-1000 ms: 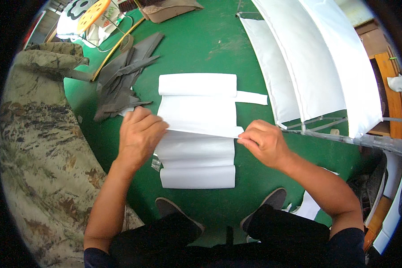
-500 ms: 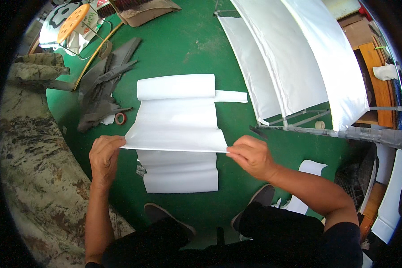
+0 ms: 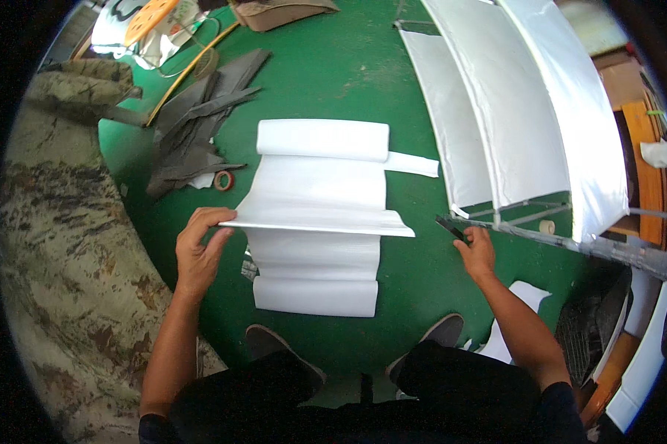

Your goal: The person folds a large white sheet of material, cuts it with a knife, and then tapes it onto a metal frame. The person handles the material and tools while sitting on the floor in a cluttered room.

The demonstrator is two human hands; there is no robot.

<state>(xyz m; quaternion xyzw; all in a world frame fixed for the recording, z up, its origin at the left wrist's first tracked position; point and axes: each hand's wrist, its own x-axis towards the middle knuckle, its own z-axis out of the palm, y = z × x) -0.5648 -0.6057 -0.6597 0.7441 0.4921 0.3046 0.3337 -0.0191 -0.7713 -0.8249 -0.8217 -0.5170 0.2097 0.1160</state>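
A white sheet (image 3: pixel 319 185) lies on the green floor, rolled up at its far and near ends, with a raised fold across its middle. My left hand (image 3: pixel 202 248) is closed on the left end of that fold, between thumb and fingers. The fold's right end hangs free. My right hand (image 3: pixel 477 251) is off to the right with its fingers closed on the near end of a dark, thin tool (image 3: pixel 449 226). The tool's exact kind is not clear. A narrow white strip (image 3: pixel 415 164) sticks out beside the far roll.
To the right stands a frame covered in white sheeting (image 3: pixel 526 111), a tape roll (image 3: pixel 547 226) by its base. Grey scraps (image 3: pixel 208 103) and a red tape roll (image 3: pixel 223 180) lie at left, near camouflage cloth (image 3: pixel 67 222). White offcuts (image 3: pixel 522 296) lie near my right forearm.
My right hand has let go of the fold's right end and moved right to the dark tool. My left hand still holds the fold. The whole view has shifted somewhat.
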